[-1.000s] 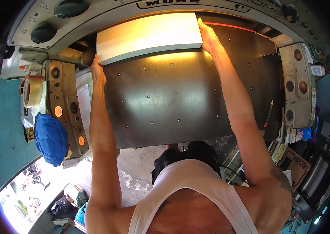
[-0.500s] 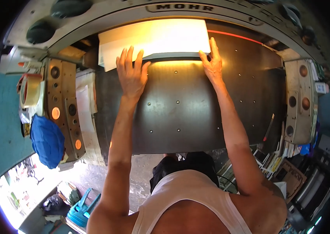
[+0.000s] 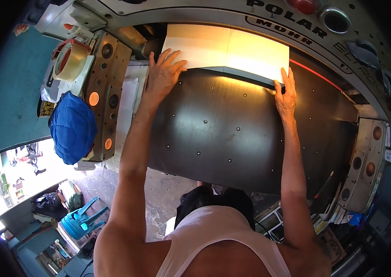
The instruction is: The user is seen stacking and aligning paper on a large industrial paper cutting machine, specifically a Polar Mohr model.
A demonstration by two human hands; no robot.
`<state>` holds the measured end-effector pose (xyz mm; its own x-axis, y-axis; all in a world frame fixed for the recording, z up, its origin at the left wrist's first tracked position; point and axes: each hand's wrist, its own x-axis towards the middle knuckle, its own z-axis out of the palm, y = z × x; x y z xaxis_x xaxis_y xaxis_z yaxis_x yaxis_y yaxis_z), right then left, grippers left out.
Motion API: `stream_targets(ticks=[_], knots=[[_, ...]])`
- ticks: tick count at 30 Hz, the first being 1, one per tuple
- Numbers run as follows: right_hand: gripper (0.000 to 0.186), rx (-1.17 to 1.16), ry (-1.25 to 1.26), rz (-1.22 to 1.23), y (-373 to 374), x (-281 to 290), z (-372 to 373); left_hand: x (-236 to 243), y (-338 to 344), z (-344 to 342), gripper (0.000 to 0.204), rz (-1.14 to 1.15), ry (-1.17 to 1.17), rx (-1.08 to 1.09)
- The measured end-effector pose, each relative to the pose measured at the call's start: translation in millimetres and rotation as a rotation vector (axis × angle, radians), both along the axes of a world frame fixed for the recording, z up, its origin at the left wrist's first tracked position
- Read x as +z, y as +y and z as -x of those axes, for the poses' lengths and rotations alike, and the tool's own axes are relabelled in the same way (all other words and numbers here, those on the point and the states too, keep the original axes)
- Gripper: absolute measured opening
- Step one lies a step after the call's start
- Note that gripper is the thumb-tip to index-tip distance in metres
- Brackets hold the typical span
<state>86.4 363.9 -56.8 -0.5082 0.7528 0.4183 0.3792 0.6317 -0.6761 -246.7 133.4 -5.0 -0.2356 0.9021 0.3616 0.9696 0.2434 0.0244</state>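
A pile of white paper sheets [image 3: 200,44] lies at the back of the dark metal machine table [image 3: 214,152], under a bright yellowish light. A thin line runs across the top sheet near its middle, and the pile's front side is in shadow. My left hand [image 3: 164,74] rests with fingers spread over the left front corner. At the right front corner is my right hand [image 3: 287,94], its fingers stretched along the right edge and the thumb against the front. Neither hand is wrapped round the paper.
The machine's grey front beam [image 3: 232,21] spans the back; a red line [image 3: 315,74] shows at right. At left are a side block [image 3: 107,92] with round buttons, a tape roll [image 3: 69,62] and a blue cloth bundle [image 3: 73,127]. A thin stick [image 3: 324,183] lies at right.
My view has swung, shifting the table within the picture. My left hand has slid outward to the paper's left corner. The left part of the paper, askew before, now lines up with the rest.
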Motion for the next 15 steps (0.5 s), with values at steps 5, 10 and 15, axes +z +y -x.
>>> stream_targets(ticks=[5,10,15], knots=[[0.047,0.000,-0.050,-0.039,2.0,1.2,-3.2,-3.1,-12.2,26.2,0.030,0.101,-0.028,0.013],[0.045,0.001,-0.088,-0.076,4.4,0.9,-2.9,-7.9,-15.2,31.7,0.042,0.107,-0.079,-0.054],[0.045,0.003,-0.096,-0.069,3.5,0.3,-3.7,-13.5,-16.1,33.6,0.042,0.160,-0.081,-0.064]])
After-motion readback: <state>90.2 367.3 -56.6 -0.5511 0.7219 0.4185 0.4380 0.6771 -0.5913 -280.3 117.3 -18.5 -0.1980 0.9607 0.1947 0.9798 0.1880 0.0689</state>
